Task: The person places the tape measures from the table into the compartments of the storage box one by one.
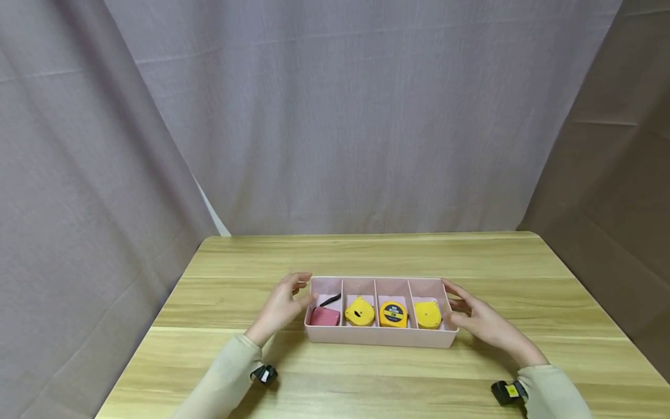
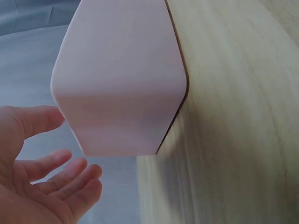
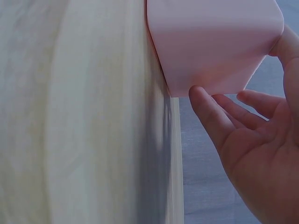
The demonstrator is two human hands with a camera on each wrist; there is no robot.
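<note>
A pink tray (image 1: 377, 336) with four compartments sits mid-table. Its left compartment holds a pink tape measure (image 1: 324, 316) and a small black piece (image 1: 330, 300). Each of the other three holds a yellow tape measure (image 1: 359, 312) (image 1: 393, 314) (image 1: 427, 314). My left hand (image 1: 285, 305) is at the tray's left end. In the left wrist view this left hand (image 2: 42, 182) is spread just short of the tray wall (image 2: 121, 79). My right hand (image 1: 478, 320) is at the tray's right end. In the right wrist view the right hand (image 3: 252, 140) touches the tray wall (image 3: 210, 42) with relaxed fingers.
The wooden table (image 1: 366, 256) extends around the tray on every side. Grey curtain (image 1: 366, 116) hangs behind and to both sides of it. A small camera is strapped to each wrist (image 1: 263, 374) (image 1: 506, 391).
</note>
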